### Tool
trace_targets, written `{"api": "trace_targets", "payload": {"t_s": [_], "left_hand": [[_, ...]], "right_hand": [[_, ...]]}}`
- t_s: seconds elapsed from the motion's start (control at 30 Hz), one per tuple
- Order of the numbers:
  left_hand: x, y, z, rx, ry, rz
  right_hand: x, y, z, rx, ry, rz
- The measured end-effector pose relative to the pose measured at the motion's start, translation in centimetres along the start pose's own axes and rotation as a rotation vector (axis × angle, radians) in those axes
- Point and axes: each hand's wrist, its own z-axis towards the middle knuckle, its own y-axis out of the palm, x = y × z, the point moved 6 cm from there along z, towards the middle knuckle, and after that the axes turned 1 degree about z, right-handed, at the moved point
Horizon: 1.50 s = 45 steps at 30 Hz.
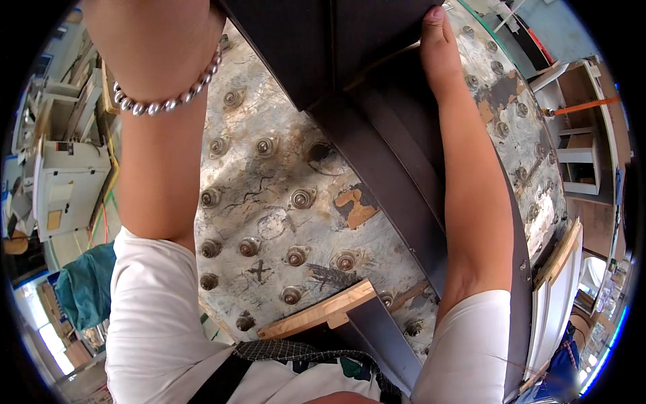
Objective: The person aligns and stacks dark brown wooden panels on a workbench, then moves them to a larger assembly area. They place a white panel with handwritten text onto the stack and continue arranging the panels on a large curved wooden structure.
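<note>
Directly left of right hand, edge held: dark panel.

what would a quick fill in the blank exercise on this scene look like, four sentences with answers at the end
1. The thumb at the edge of the dark panel belongs to the person's ____ hand.
2. The beaded bracelet is on the person's ____ arm.
3. The person's sleeves are ____ in colour.
4. The teal cloth is on the ____ side of the picture.

Missing words: right; left; white; left
</note>
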Motion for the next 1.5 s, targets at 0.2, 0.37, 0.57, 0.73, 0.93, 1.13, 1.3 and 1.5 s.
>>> {"api": "trace_targets", "payload": {"t_s": [0.2, 0.37, 0.57, 0.73, 0.93, 1.13, 1.3, 1.5], "left_hand": [[-3.6, -4.6, -9.2, -0.155, -0.602, 0.308], [-4.9, -5.1, -9.8, -0.314, -0.650, 0.561], [-4.4, -3.7, -8.8, -0.274, -0.475, 0.484], [-4.3, -3.9, -9.5, -0.126, -0.607, 0.444], [-4.9, -4.7, -13.6, -0.650, -0.967, 0.444], [-6.0, -6.2, -16.4, -0.667, -0.998, 0.504], [-6.0, -6.0, -16.2, -0.720, -0.999, 0.567], [-5.8, -5.9, -15.9, -0.776, -0.966, 0.540]], "right_hand": [[0.4, -0.9, 0.7, -0.009, -0.053, -0.085], [1.9, -1.0, 1.1, -0.016, -0.042, -0.121], [1.3, -0.8, 0.5, -0.032, -0.029, -0.121], [0.7, -1.0, 0.4, -0.042, 0.008, -0.121], [0.1, -1.0, 0.4, -0.064, 0.090, -0.116], [-1.6, -0.8, -1.0, -0.051, 0.197, -0.173], [-0.5, -1.2, -0.1, -0.095, 0.009, -0.167], [-0.1, -1.5, 0.0, -0.088, 0.002, -0.167]]}}
